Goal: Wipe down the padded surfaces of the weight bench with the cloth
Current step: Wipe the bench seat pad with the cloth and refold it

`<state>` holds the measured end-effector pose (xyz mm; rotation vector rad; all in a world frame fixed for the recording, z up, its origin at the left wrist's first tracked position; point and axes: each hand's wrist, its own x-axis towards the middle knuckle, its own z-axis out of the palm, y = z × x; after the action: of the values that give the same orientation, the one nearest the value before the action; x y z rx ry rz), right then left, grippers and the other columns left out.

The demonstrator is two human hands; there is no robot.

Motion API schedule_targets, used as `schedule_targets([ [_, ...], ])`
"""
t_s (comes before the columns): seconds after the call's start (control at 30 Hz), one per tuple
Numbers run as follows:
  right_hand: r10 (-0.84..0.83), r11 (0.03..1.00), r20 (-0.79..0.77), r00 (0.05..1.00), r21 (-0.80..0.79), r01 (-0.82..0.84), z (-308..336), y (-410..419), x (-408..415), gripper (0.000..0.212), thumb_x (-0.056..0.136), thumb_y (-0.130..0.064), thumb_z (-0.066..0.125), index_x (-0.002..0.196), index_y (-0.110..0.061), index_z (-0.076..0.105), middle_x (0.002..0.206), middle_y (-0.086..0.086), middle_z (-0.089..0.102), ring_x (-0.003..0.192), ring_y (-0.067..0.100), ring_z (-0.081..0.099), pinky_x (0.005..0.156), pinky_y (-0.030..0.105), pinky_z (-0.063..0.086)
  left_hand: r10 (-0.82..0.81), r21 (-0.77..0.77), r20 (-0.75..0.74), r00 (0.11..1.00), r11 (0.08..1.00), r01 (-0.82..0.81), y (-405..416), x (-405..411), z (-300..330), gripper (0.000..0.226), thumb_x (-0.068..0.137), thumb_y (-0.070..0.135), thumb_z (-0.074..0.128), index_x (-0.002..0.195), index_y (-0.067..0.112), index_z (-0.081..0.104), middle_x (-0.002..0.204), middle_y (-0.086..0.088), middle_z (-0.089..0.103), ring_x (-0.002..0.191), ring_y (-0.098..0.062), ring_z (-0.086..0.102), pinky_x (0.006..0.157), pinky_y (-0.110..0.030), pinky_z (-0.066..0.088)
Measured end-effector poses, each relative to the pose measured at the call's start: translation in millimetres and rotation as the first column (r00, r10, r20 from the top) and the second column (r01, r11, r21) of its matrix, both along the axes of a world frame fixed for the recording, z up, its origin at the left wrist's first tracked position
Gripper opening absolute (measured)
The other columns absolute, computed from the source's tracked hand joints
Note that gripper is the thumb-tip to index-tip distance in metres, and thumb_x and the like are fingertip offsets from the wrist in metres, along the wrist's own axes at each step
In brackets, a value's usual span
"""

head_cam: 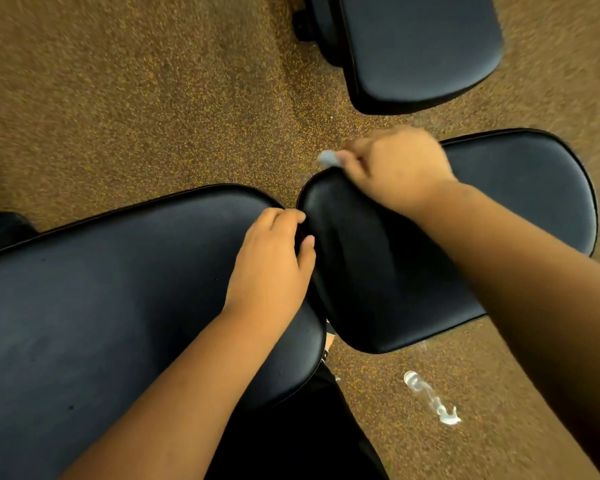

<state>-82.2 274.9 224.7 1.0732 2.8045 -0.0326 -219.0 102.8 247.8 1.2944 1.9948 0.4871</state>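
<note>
Below me is a weight bench with two black padded parts: a long back pad (101,299) on the left and a shorter seat pad (520,188) on the right, with a narrow gap between them. My right hand (395,168) is closed on a small grey cloth (328,158), pressing at the far corner of the seat pad by the gap. Only a bit of the cloth sticks out past my fingers. My left hand (274,261) rests on the end of the back pad, fingers curled over its edge at the gap.
A second black bench pad (420,53) stands further away at the top right. A clear spray bottle (430,398) lies on the speckled brown rubber floor (136,116) near my right side. A black bench foot (6,228) shows at the left.
</note>
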Motion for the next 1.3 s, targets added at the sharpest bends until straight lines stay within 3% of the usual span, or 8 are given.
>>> schedule_targets([
  [0.13, -0.249, 0.949, -0.014, 0.968, 0.197, 0.247, 24.1, 29.9, 85.2, 0.057, 0.097, -0.044, 0.028, 0.098, -0.007, 0.07, 0.09, 0.024, 0.067, 0.08, 0.044, 0.06, 0.071, 0.043, 0.044, 0.229, -0.107, 0.153, 0.961, 0.971, -0.215, 18.1, 3.9, -5.9, 0.038, 0.095, 0.028, 0.06, 0.13, 0.016, 0.054, 0.127, -0.001, 0.054, 0.107, -0.011, 0.058, 0.093, -0.027, 0.047],
  [0.3, -0.48, 0.839, -0.033, 0.877, 0.275, 0.469, 21.6, 27.0, 77.2, 0.053, 0.095, -0.04, 0.031, 0.1, -0.005, 0.069, 0.094, 0.025, 0.065, 0.088, 0.044, 0.057, 0.08, 0.046, 0.04, 0.217, -0.083, 0.107, 0.97, 0.974, -0.209, 25.3, 16.8, -7.5, 0.032, 0.096, 0.029, 0.057, 0.125, 0.015, 0.059, 0.125, 0.001, 0.056, 0.109, -0.012, 0.058, 0.086, -0.019, 0.041],
  [0.53, -0.169, 0.973, -0.071, 0.983, 0.149, 0.178, -2.1, -13.1, 13.2, 0.044, 0.099, -0.042, 0.035, 0.093, -0.013, 0.068, 0.092, 0.015, 0.067, 0.087, 0.038, 0.06, 0.077, 0.045, 0.041, 0.08, 0.057, -0.008, 0.997, 0.995, -0.08, 32.1, 43.5, -1.5, 0.033, 0.094, 0.022, 0.058, 0.124, 0.009, 0.06, 0.129, -0.005, 0.054, 0.12, -0.022, 0.05, 0.102, -0.031, 0.04],
  [0.67, -0.276, 0.929, -0.134, 0.952, 0.218, 0.3, 14.8, -1.8, 73.4, 0.044, 0.101, -0.046, 0.033, 0.105, -0.017, 0.066, 0.1, 0.013, 0.065, 0.094, 0.038, 0.057, 0.084, 0.045, 0.041, 0.023, 0.063, -0.043, 0.999, 0.998, -0.02, 34.0, 54.5, 2.8, 0.039, 0.095, 0.024, 0.057, 0.131, 0.011, 0.056, 0.138, -0.002, 0.048, 0.127, -0.022, 0.043, 0.104, -0.035, 0.041],
  [0.8, -0.533, 0.802, -0.245, 0.81, 0.157, 0.576, 27.1, 1.3, 140.4, 0.048, 0.102, -0.046, 0.028, 0.134, -0.02, 0.053, 0.132, 0.01, 0.055, 0.124, 0.036, 0.048, 0.105, 0.046, 0.036, -0.044, 0.08, -0.083, 0.996, 0.996, 0.051, 33.4, 72.0, 6.4, 0.043, 0.094, 0.025, 0.058, 0.135, 0.012, 0.054, 0.142, -0.002, 0.046, 0.128, -0.023, 0.041, 0.103, -0.041, 0.042],
  [0.97, -0.72, 0.63, -0.334, 0.608, 0.051, 0.775, 25.0, -59.7, 164.7, 0.052, 0.102, -0.035, 0.032, 0.149, -0.013, 0.032, 0.154, 0.015, 0.033, 0.142, 0.038, 0.028, 0.118, 0.043, 0.021, -0.139, 0.084, -0.106, 0.985, 0.985, 0.148, 39.6, 101.1, 15.6, 0.048, 0.093, 0.028, 0.059, 0.139, 0.016, 0.05, 0.146, 0.001, 0.042, 0.134, -0.02, 0.035, 0.105, -0.039, 0.039],
  [1.13, -0.812, 0.502, -0.431, 0.393, -0.174, 0.847, 25.5, -97.3, 174.0, 0.052, 0.102, -0.027, 0.035, 0.149, -0.007, 0.03, 0.155, 0.02, 0.029, 0.144, 0.035, 0.025, 0.119, 0.039, 0.018, -0.268, 0.125, -0.137, 0.953, 0.95, 0.285, 63.9, 129.4, 31.7, 0.059, 0.093, 0.034, 0.061, 0.146, 0.019, 0.039, 0.152, 0.003, 0.033, 0.14, -0.019, 0.028, 0.104, -0.039, 0.038],
  [1.3, -0.89, 0.432, -0.341, 0.304, -0.412, 0.802, 50.4, -36.0, 187.7, 0.041, 0.104, -0.038, 0.033, 0.135, -0.02, 0.052, 0.131, 0.004, 0.06, 0.121, 0.023, 0.052, 0.095, 0.033, 0.039, -0.372, 0.103, -0.186, 0.909, 0.913, 0.395, 94.4, 160.8, 43.2, 0.075, 0.088, 0.042, 0.066, 0.15, 0.023, 0.028, 0.158, 0.001, 0.021, 0.145, -0.023, 0.019, 0.11, -0.041, 0.031],
])
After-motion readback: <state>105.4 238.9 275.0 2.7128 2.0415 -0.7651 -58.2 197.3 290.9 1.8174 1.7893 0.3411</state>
